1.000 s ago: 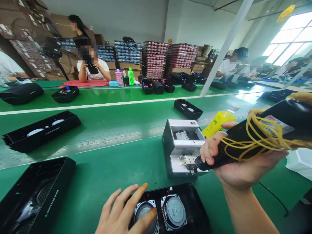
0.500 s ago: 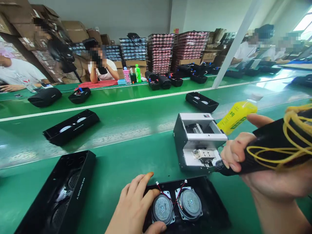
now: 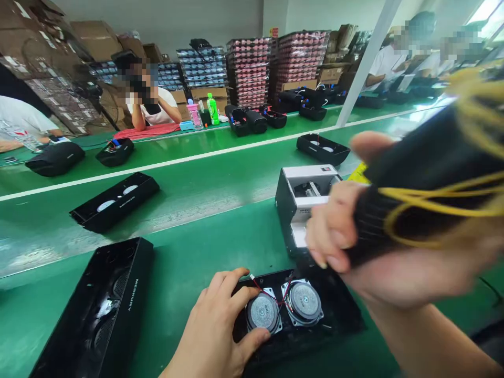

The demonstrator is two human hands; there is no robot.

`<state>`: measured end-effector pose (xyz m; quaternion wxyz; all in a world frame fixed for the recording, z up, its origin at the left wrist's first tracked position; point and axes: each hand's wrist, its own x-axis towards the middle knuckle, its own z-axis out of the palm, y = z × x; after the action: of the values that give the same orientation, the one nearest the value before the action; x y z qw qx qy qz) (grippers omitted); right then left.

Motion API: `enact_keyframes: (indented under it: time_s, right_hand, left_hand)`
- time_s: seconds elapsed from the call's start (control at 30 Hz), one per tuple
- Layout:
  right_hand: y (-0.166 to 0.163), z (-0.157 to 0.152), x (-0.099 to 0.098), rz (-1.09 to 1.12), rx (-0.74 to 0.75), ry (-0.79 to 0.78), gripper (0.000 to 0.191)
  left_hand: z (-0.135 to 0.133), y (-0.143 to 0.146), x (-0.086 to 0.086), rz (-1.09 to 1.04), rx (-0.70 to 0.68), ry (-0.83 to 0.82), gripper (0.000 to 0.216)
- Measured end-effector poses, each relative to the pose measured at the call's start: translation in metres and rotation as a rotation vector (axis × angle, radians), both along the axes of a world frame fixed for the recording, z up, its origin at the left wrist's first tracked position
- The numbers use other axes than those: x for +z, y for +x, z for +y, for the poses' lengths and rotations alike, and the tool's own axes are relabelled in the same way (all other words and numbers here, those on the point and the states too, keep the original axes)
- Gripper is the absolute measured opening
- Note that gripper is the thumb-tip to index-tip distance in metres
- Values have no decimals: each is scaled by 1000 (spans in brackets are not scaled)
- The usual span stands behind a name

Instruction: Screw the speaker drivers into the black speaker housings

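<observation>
My right hand (image 3: 366, 231) is wrapped around a black electric screwdriver (image 3: 433, 152) with yellow bands wound about its body; both are blurred. The screwdriver's tip is low, over the far right part of a black speaker housing (image 3: 334, 310). Two round speaker drivers sit side by side in that housing, with thin red and black wires between them. My left hand (image 3: 220, 315) has its thumb and fingers around the rim of the left speaker driver (image 3: 262, 312). The right speaker driver (image 3: 305, 302) is untouched by my fingers.
Behind the housing stands a grey-white screw feeder (image 3: 293, 210), partly hidden by my right hand. An open black housing (image 3: 129, 304) lies at left. More housings (image 3: 118, 202) rest on the green belt. A person (image 3: 153, 100) sits across the bench.
My right hand has moved left with the screwdriver, from the screw feeder's front to over the housing. My left hand stays on the left driver. The view has shifted slightly.
</observation>
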<state>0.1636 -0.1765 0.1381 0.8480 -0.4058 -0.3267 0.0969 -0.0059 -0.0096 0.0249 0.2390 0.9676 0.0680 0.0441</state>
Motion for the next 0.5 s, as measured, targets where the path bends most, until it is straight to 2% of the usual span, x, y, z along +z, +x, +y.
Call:
enact_keyframes:
  time_s: [0.1, 0.23, 0.37, 0.5]
  right_hand:
    - [-8, 27, -24, 52, 107, 72, 58]
    - [-12, 40, -52, 86, 192, 14, 65]
    - [-12, 43, -70, 5, 263, -11, 58]
    - [-11, 46, -79, -94, 275, -18, 48]
  left_hand:
    - [0, -1, 1, -1, 4, -8, 40]
    - [2, -2, 2, -22, -3, 16, 42]
    - [6, -2, 3, -41, -41, 46, 41]
    - [9, -2, 3, -50, -66, 63, 37]
